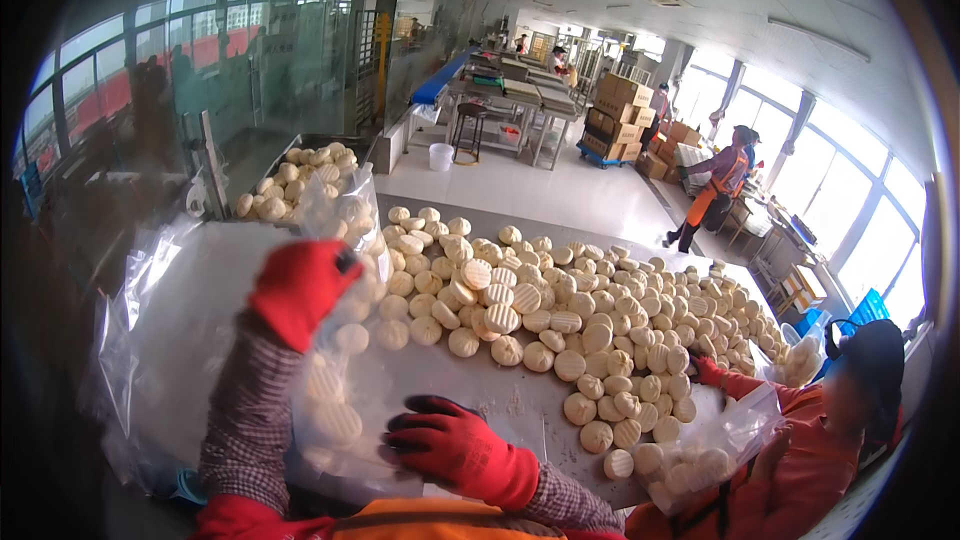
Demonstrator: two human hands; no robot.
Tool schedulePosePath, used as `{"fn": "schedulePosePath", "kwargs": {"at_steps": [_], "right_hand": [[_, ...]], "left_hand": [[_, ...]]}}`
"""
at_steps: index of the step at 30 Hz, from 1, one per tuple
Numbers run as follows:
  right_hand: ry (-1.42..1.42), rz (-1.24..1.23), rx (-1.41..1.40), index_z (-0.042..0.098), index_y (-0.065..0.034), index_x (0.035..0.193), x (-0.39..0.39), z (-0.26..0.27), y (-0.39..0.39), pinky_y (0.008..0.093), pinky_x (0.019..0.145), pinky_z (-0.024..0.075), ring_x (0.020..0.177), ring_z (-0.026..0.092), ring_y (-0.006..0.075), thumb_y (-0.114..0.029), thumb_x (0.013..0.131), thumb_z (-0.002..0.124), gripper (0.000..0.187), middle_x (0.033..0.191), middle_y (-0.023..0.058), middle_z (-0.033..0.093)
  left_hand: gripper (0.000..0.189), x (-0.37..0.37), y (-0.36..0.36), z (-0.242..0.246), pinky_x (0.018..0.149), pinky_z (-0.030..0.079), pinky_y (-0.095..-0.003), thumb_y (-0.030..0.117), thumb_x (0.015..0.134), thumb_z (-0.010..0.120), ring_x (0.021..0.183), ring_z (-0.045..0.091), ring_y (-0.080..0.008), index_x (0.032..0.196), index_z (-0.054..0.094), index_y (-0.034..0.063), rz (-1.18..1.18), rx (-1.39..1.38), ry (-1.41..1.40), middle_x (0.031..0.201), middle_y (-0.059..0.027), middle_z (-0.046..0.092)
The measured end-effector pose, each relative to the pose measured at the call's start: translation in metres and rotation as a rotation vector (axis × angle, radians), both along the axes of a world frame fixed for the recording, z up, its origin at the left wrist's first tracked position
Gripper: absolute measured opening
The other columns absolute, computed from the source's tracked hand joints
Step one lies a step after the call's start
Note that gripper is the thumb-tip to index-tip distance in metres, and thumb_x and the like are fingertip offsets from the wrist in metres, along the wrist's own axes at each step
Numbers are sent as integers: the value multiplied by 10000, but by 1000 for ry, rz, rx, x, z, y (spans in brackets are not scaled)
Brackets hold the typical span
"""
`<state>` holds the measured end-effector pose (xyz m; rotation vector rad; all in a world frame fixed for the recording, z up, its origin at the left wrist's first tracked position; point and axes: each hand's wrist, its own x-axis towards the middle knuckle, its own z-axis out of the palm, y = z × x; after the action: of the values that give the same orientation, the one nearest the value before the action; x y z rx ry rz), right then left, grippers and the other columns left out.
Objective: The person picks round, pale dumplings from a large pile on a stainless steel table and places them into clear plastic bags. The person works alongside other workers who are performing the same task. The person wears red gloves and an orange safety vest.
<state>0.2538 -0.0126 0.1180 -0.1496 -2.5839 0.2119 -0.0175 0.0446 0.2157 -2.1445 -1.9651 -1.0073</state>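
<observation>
My left hand (304,289), in a red glove with dark fingertips, is closed at the upper part of a clear plastic bag (356,375). Several pale buns (330,412) show through its film; motion blurs its outline. Just right of the bag, my right hand (461,450) wears the same kind of glove. Its fingers point left, slightly apart, with nothing seen in them; whether they touch the film I cannot tell. A large heap of buns (525,300), pleated on one face and ridged on the other, covers much of the metal table (495,390).
Another filled clear bag (360,199) stands beyond my left hand, near a metal tray (364,144) of buns. Empty plastic bags (124,360) lie at the left. On the right, a co-worker (832,427) reaches into the heap beside a part-filled bag (735,427).
</observation>
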Motion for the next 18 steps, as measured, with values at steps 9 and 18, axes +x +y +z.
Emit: {"fn": "schedulePosePath", "kwargs": {"at_steps": [9, 18], "right_hand": [[160, -302, -1379, 585, -175, 1409, 45, -118, -24, 476, 981, 504, 1092, 643, 396, -249, 952, 698, 477, 1169, 169, 692], [87, -395, -1093, 469, -118, 1535, 15, -50, -36, 338, 902, 524, 1041, 635, 163, -44, 917, 710, 667, 1110, 95, 708]], "left_hand": [[223, 71, 80, -146, 720, 564, -488, 262, 931, 615, 873, 722, -364, 861, 745, 95, -164, -328, 185, 872, -178, 730], [175, 96, 111, -161, 746, 582, -472, 243, 901, 654, 909, 735, -357, 927, 744, 96, -312, -455, 243, 928, -166, 749]]}}
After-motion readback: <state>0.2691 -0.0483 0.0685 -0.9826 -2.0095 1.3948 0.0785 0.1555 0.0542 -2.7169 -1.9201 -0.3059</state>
